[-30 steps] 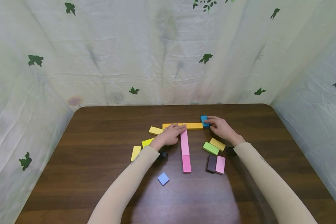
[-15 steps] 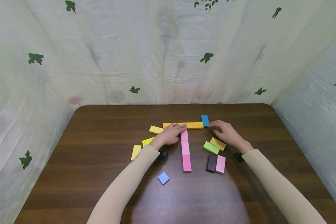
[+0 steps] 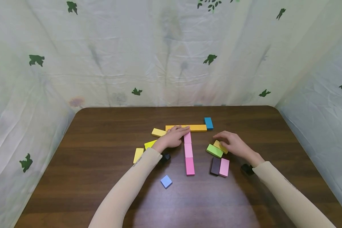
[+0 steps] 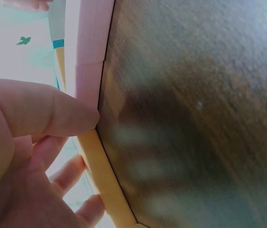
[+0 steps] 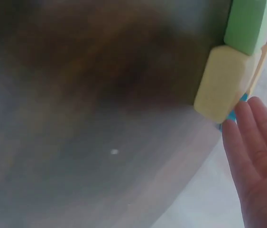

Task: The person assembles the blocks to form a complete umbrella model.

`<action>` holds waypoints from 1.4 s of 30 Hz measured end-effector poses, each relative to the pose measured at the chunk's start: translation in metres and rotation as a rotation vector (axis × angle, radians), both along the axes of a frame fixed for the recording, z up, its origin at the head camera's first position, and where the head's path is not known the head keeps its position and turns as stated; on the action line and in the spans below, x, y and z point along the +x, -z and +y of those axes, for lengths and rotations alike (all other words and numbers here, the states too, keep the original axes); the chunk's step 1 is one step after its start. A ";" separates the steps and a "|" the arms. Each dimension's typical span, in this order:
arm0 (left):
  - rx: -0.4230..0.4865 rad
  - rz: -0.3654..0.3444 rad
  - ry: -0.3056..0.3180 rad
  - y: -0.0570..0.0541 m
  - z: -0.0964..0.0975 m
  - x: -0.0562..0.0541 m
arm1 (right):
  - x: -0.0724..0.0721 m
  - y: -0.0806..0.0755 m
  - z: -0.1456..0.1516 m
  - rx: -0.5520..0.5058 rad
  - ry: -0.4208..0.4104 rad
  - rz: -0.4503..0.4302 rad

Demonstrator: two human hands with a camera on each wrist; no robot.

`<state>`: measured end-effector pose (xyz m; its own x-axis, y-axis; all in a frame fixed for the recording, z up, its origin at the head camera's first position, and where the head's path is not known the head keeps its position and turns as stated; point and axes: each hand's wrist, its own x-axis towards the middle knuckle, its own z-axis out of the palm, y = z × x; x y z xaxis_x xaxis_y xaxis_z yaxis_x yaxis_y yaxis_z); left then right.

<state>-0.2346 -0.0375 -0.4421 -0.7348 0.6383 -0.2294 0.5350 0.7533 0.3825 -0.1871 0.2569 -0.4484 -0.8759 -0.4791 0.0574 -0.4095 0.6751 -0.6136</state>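
My left hand (image 3: 173, 136) rests on the corner where a row of orange blocks (image 3: 198, 128) meets a column of pink blocks (image 3: 188, 150). In the left wrist view, its thumb (image 4: 62, 114) touches the pink end, and the other fingers extend along the orange row. A blue block (image 3: 208, 123) lies at an angle against the row's right end. My right hand (image 3: 236, 146) hovers over a yellow block (image 3: 217, 144), partly covering it, with loosely bent fingers that hold nothing. A light green block (image 3: 214, 151) lies against the yellow one.
A black block (image 3: 215, 166) and a pink block (image 3: 224, 167) lie side by side at right. Yellow blocks lie left of my left hand, one (image 3: 138, 155) beside the sleeve. A small light blue block (image 3: 166, 181) sits nearer on the brown table (image 3: 102, 139). A printed curtain (image 3: 108, 57) hangs behind.
My right hand has let go of the blue block and come back toward me, over the yellow block. The blue block has stayed by the orange row; my left hand has not moved.
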 end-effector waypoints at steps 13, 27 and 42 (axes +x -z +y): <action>0.012 0.005 -0.001 0.002 0.000 0.000 | 0.017 0.008 0.010 0.081 -0.052 0.073; 0.008 0.002 -0.005 0.004 -0.001 0.000 | 0.020 0.005 0.011 0.173 -0.003 0.021; 0.013 0.004 -0.010 0.003 -0.001 0.000 | 0.000 0.004 0.015 0.132 0.044 0.026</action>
